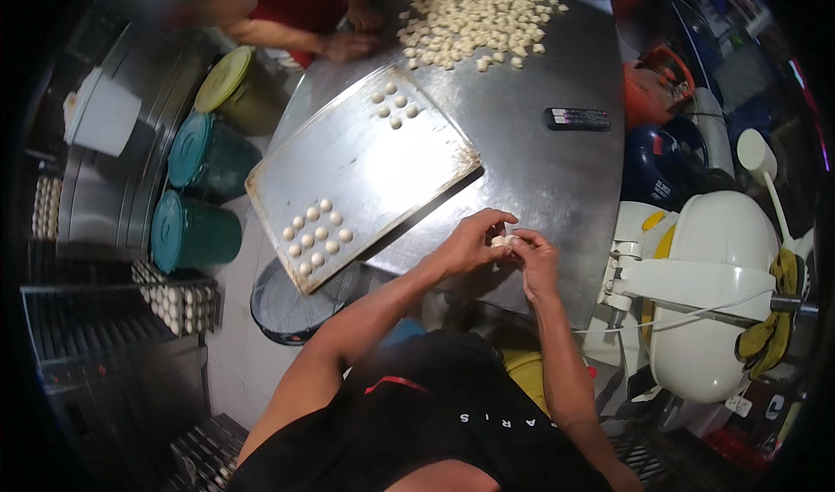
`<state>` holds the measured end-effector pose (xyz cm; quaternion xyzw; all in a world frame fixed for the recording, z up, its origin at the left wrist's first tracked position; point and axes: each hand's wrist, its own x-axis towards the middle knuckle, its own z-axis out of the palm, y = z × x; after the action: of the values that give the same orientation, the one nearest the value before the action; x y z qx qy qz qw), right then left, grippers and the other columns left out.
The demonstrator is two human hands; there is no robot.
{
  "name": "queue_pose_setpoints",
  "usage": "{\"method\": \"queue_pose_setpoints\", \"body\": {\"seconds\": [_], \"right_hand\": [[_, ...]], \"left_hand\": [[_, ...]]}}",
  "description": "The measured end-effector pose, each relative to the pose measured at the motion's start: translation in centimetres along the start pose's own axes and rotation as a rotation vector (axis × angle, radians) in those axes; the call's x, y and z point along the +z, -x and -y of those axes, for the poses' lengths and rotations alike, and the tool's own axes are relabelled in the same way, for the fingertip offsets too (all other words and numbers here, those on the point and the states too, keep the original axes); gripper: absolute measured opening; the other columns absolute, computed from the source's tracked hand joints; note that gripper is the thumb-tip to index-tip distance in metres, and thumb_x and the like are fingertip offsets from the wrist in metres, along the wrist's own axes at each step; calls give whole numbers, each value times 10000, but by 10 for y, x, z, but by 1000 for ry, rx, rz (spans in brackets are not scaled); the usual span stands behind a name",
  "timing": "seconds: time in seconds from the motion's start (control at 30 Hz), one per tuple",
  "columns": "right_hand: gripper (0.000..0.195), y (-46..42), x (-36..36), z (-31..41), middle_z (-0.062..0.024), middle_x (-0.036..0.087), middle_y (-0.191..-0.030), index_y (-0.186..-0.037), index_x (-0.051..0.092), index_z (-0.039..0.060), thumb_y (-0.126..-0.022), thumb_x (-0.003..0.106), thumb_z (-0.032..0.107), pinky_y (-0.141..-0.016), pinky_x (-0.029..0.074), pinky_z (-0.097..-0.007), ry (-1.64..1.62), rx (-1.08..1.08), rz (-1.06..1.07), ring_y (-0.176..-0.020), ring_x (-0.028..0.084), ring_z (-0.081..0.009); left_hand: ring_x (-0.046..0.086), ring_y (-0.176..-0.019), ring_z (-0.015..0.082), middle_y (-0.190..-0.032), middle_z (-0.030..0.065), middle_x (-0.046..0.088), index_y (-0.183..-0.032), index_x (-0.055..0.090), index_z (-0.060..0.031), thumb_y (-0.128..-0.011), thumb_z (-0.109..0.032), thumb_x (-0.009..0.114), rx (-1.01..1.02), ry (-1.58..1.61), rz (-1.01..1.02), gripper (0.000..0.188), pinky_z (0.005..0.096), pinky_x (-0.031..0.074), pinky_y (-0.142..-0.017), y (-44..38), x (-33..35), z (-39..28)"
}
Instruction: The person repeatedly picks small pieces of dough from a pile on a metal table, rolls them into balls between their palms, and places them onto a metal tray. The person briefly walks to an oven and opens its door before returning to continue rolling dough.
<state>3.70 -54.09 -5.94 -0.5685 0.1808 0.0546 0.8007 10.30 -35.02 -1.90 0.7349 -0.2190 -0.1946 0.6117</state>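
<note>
My left hand and my right hand meet above the near edge of the steel table. Their fingertips pinch small pale dough pieces and a thin whitish bit; the fingers partly hide these. Ahead and left lies a worn metal baking tray, set at a slant. Several round dough balls sit in rows at its near left corner, and a smaller group is at its far end. A loose heap of small dough pieces covers the far part of the table.
Across the table, another person's hand rests near the edge. A black remote control lies to the right. A white mixer stands beside the table. Lidded buckets, a round sieve and egg trays are on the left.
</note>
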Motion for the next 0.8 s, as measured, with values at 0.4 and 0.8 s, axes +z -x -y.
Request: {"method": "queue_pose_setpoints", "body": {"seconds": [0.4, 0.8], "right_hand": [[322, 6, -30, 3, -186, 655, -1107, -1229, 668, 54, -935, 682, 183, -974, 440, -525, 1478, -555, -133, -1059, 608, -387], [495, 13, -40, -6, -218, 594, -1134, -1432, 533, 29, -938, 525, 49, -1026, 391, -542, 1487, -590, 36, -1105, 535, -419]], "left_hand": [[630, -915, 344, -1013, 143, 637, -1138, 667, -98, -897, -175, 725, 258, -767, -191, 260, 458, 486, -807, 22, -32, 56], [674, -836, 358, -997, 122, 614, -1319, 579, -121, -1031, -234, 646, 332, -668, -13, 317, 482, 540, -739, 24, -41, 49]]}}
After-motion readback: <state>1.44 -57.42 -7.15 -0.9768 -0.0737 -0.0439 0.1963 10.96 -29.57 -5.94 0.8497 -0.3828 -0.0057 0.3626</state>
